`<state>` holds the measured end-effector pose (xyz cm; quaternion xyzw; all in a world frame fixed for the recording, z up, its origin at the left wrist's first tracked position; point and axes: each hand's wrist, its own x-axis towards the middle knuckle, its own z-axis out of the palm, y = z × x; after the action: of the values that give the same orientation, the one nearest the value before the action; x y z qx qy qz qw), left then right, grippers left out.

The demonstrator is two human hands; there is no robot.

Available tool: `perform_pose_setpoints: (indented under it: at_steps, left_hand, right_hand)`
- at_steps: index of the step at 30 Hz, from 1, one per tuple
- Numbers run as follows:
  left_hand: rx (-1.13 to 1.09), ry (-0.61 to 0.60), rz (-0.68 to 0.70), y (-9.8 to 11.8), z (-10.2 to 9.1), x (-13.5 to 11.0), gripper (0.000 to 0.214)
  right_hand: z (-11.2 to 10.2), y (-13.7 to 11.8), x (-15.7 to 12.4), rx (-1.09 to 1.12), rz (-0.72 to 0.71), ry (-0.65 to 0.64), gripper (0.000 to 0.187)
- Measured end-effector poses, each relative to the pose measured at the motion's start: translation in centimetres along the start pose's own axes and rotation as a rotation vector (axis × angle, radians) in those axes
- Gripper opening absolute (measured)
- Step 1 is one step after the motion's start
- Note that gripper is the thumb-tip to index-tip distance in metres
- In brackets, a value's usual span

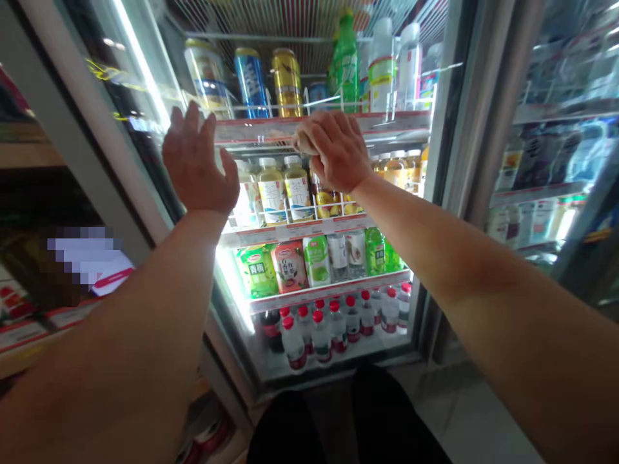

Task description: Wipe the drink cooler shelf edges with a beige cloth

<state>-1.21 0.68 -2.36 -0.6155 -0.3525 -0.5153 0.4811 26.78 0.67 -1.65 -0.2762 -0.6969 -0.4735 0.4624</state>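
My left hand [198, 161] is raised at the left side of a glass fridge door [159, 122], its fingers apart and the palm turned to the glass. Whether the palm touches it I cannot tell. Before the middle of the door, my right hand [338, 151] is closed, with its fingers curled. A small brownish patch shows at its fingertips, too unclear to name. Behind the hands, a blue can [251, 80] and a gold can [286, 80] stand on the upper shelf. Pale-labelled bottles [297, 187] fill part of the shelf below.
Lower down are a green carton [316, 261], a red carton [290, 267] and several red-capped bottles [322, 335]. A metal door frame [483, 129] borders another drinks fridge [536, 154] at right. Goods shelves [29, 154] stand at left. My dark-clothed legs [285, 428] show below.
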Motion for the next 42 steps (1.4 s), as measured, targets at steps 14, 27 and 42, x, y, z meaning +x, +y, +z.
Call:
perform_pose_setpoints:
  at_steps: [14, 27, 42]
  left_hand:
    - [-0.033, -0.012, -0.004, -0.06, -0.04, -0.04, 0.067]
    - [-0.044, -0.024, -0.017, 0.14, -0.17, -0.06, 0.065]
    - [-0.055, -0.015, 0.032, -0.73, 0.3, -0.25, 0.066]
  right_hand:
    - [0.36, 0.08, -0.05, 0.01, 0.115, 0.077, 0.04]
    - [0.41, 0.08, -0.06, 0.005, 0.144, 0.094, 0.038]
    - [0.28, 0.04, -0.08, 0.003, 0.185, 0.134, 0.036]
